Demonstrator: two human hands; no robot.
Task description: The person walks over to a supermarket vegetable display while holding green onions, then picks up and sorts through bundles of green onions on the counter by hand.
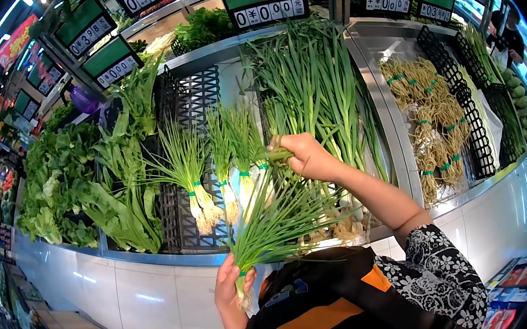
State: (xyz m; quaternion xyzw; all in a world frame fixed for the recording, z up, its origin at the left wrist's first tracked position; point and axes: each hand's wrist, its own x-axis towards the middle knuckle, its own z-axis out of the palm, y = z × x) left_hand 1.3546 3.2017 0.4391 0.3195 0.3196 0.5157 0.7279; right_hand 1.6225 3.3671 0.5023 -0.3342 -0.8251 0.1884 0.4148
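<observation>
You held the scallions point(265, 230) in your left hand point(226, 279), near the base: a green band circled the pale stems, roots dangled below, and thin green leaves fanned upward and to the right. In your right hand point(307, 157), well above the roots, you gripped a small green and brownish wad point(280, 154), its makeup unclear.

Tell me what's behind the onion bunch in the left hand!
Other banded onion bunches and a black crate show past that bunch, which hides whatever lies directly behind it.
</observation>
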